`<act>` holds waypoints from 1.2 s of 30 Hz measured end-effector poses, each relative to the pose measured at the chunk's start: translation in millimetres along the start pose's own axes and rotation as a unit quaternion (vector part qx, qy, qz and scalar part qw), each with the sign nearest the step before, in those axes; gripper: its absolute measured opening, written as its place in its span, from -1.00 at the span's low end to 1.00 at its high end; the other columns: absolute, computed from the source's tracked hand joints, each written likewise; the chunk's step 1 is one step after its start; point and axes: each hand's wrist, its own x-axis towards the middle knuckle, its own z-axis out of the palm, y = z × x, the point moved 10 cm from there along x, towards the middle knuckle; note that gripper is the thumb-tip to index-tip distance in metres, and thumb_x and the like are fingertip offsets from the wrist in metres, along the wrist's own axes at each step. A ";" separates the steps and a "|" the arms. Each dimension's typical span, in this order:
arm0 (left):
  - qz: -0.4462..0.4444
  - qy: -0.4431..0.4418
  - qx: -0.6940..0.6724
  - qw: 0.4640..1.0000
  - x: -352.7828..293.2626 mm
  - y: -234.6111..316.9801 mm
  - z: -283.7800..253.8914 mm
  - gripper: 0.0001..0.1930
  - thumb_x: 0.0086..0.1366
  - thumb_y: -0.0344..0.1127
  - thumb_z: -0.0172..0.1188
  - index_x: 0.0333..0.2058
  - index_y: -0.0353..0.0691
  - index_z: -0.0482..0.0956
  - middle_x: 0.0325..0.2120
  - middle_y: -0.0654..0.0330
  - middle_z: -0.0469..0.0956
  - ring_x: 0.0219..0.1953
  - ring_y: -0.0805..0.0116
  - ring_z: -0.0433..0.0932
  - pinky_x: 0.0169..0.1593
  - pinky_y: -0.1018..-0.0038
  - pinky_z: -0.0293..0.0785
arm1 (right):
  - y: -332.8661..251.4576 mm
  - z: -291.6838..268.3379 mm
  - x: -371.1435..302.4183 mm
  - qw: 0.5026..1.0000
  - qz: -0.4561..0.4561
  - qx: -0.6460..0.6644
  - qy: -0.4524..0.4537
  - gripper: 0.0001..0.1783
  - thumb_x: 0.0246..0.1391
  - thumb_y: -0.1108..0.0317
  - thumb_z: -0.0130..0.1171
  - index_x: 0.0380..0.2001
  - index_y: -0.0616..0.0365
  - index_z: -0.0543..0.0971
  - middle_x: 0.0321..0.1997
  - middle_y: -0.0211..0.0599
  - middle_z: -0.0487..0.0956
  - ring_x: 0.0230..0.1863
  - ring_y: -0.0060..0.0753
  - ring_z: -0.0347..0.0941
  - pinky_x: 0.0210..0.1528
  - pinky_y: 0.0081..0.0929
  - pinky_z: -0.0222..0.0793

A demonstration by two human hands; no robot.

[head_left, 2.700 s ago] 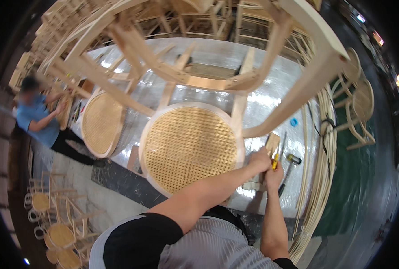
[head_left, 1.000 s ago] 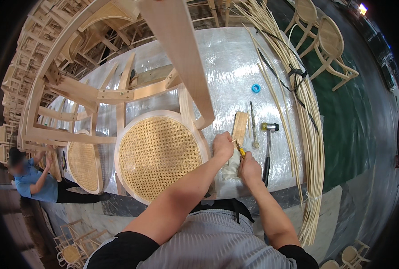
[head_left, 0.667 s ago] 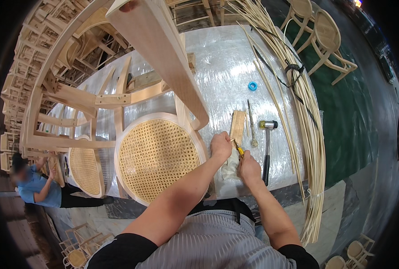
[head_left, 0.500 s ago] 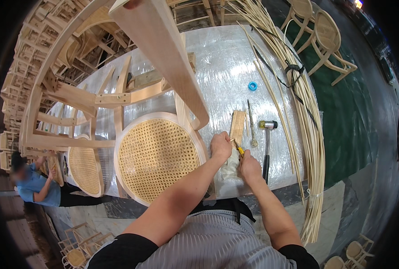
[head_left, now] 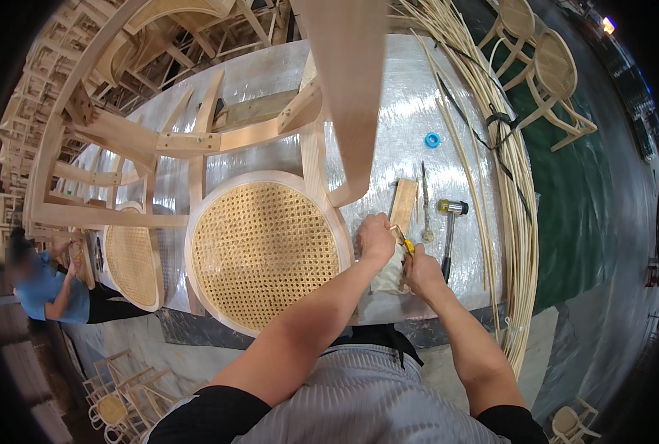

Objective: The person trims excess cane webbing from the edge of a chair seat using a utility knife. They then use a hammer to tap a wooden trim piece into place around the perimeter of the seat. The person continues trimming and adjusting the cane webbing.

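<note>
My right hand [head_left: 424,271] is closed round a yellow utility knife [head_left: 409,246], its blade pointing up and left. Close beside it, the closed fingers of my left hand [head_left: 376,237] pinch a small pale strip [head_left: 396,230], apparently a piece of cane, near the blade. Both hands are over the lower end of a flat wooden block [head_left: 404,201] on the table. A crumpled whitish cloth or bag [head_left: 389,275] lies below them. Left of my hands stands a chair frame with a round woven cane seat [head_left: 266,255].
A mallet [head_left: 451,222], a thin pointed tool [head_left: 426,207] and a blue tape roll [head_left: 432,140] lie on the film-covered table [head_left: 411,96]. Long cane rods [head_left: 518,244] are bundled along its right edge. A chair leg [head_left: 348,96] rises ahead. Another person [head_left: 52,285] works at far left.
The view has shifted, so the table things sit a little differently in it. My hands stay together at the block, with the knife still against the area of the strip.
</note>
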 end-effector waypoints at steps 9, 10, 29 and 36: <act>-0.057 -0.070 0.008 0.996 -1.3 -1.6 3.0 -0.92 0.25 -0.53 0.24 -0.30 -0.21 0.64 -0.20 -0.12 0.64 -0.05 -0.21 0.66 0.04 0.02 0.57 | -7.0 -12.2 7.5 0.999 -0.002 -0.025 -0.042 -0.65 0.49 0.21 0.03 -0.08 0.38 0.41 -0.33 0.45 0.66 -0.21 0.55 0.64 -0.08 0.30 0.55; -0.069 -0.096 0.009 0.993 -2.8 -2.7 6.2 -0.91 0.26 -0.52 0.23 -0.27 -0.20 0.65 -0.14 -0.11 0.63 0.01 -0.19 0.64 0.11 0.03 0.55 | -5.7 -11.1 7.0 0.999 0.006 -0.027 -0.046 -0.65 0.49 0.21 0.03 -0.07 0.39 0.41 -0.33 0.45 0.66 -0.21 0.56 0.64 -0.08 0.30 0.55; -0.017 0.003 -0.023 1.000 -6.4 1.2 -7.5 -0.89 0.20 -0.58 0.22 -0.32 -0.25 0.59 -0.21 -0.10 0.59 -0.07 -0.20 0.59 0.03 0.00 0.49 | -8.2 -3.3 5.1 0.999 -0.017 0.012 -0.025 -0.65 0.49 0.20 0.02 -0.06 0.36 0.40 -0.28 0.50 0.64 -0.18 0.62 0.60 -0.06 0.33 0.50; -0.018 -0.008 -0.063 0.998 -16.7 8.2 -8.5 -0.89 0.25 -0.57 0.26 -0.28 -0.24 0.58 -0.19 -0.12 0.54 -0.08 -0.24 0.58 0.01 -0.01 0.50 | -13.4 -24.5 10.2 0.997 -0.035 -0.063 -0.038 -0.61 0.49 0.17 0.04 -0.04 0.40 0.44 -0.25 0.48 0.67 -0.15 0.54 0.65 -0.03 0.31 0.54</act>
